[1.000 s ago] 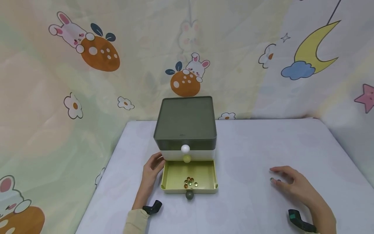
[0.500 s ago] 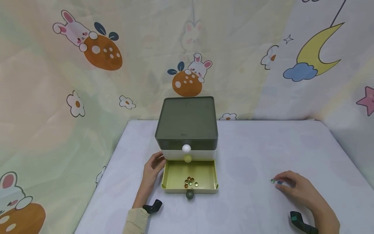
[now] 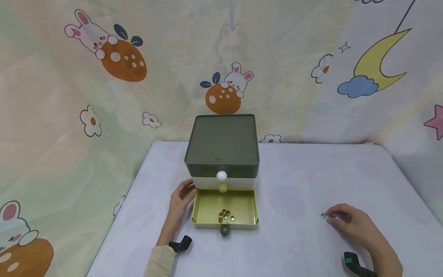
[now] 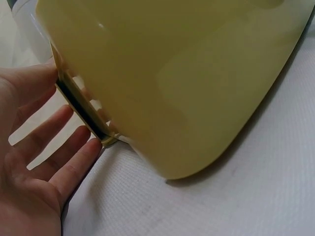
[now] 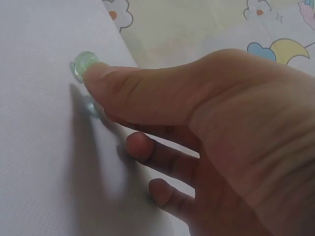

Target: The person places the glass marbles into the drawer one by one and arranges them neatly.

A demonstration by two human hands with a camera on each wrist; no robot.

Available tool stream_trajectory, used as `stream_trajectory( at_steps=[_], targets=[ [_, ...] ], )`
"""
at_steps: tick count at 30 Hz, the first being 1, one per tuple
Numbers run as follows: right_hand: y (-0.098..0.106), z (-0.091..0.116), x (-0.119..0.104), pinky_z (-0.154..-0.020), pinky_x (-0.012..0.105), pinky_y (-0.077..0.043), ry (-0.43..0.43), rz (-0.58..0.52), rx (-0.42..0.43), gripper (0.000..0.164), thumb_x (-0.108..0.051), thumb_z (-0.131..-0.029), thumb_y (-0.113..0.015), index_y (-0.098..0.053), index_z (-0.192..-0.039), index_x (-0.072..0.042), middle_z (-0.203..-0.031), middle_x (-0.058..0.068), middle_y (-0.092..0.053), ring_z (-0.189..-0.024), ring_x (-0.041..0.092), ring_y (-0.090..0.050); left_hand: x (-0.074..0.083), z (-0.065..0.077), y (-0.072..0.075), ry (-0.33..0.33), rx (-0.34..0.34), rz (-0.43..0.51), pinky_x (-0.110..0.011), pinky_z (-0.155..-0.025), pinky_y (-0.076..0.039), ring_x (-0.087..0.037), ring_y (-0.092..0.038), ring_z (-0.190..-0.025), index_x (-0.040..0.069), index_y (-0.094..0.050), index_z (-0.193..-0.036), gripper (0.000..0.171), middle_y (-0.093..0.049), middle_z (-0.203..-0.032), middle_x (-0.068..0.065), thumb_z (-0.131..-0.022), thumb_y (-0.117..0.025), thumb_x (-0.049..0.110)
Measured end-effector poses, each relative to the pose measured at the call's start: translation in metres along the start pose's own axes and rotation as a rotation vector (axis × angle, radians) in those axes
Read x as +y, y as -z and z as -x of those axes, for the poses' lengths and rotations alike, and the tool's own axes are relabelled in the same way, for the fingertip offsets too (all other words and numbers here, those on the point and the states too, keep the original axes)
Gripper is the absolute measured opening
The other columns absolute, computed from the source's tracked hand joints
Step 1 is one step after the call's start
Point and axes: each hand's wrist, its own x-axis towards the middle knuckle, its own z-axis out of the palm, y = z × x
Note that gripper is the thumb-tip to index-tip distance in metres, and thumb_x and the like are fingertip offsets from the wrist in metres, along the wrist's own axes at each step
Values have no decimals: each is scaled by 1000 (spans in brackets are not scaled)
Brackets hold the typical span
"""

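Observation:
A small stacked drawer box (image 3: 222,140) has a dark green top, a white tier and a pulled-out yellow drawer (image 3: 238,200). Several amber and clear glass marbles (image 3: 224,216) lie in that drawer. My left hand (image 3: 180,200) rests fairly straight fingers against the box's left side; the left wrist view shows its fingertips (image 4: 93,147) at the yellow tier's edge. On the right, my right hand (image 3: 353,223) pinches a blue marble (image 5: 91,105) between thumb and index finger, low over the cloth. A green marble (image 3: 323,215) sits just left of the fingertips.
White cloth covers the table (image 3: 290,184), and a patterned curtain (image 3: 277,77) hangs behind it. A grey knob (image 3: 225,231) sticks out from the drawer front. Dark cameras are strapped to both wrists.
My right thumb and index finger have come together around the blue marble, with the hand lowered slightly. The left hand keeps its place on the box. The head view has shifted a little.

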Motion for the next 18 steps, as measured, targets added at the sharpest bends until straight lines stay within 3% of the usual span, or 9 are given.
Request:
stream_trajectory(
  at_steps=[6,12,16,18],
  targets=[
    [0,-1,-2,-79,33,-45,-17,0,43,33,-40,-97,-73,-74,-120,-16,-109,6,-71,-93,10,-53,1,-2,0,1,-2,10,-19,-107,-50,-11,-57,-134,19,-60,-140,42,-62,-146,-1,-100,-72,23],
    [-5,0,-11,-75,14,-40,154,-90,200,21,-31,-100,-71,-74,-116,-17,-105,-10,-71,-87,-9,-49,0,-2,0,3,-3,15,-18,-106,-50,-5,-58,-130,17,-60,-141,43,-62,-146,-3,-100,-72,21],
    [-9,-1,-23,-78,8,-39,230,-191,250,19,-27,-100,-72,-74,-116,-16,-104,-27,-66,-92,-9,-52,-1,-1,1,9,-2,14,-18,-106,-50,-4,-58,-131,18,-60,-141,43,-62,-146,-2,-100,-72,23],
    [-12,-3,-30,-79,7,-41,246,-223,255,19,-25,-100,-73,-74,-116,-15,-105,-29,-66,-94,-10,-54,-2,-1,1,8,-2,12,-18,-106,-50,-4,-58,-131,19,-60,-141,43,-62,-146,-2,-100,-72,23]
  ],
)
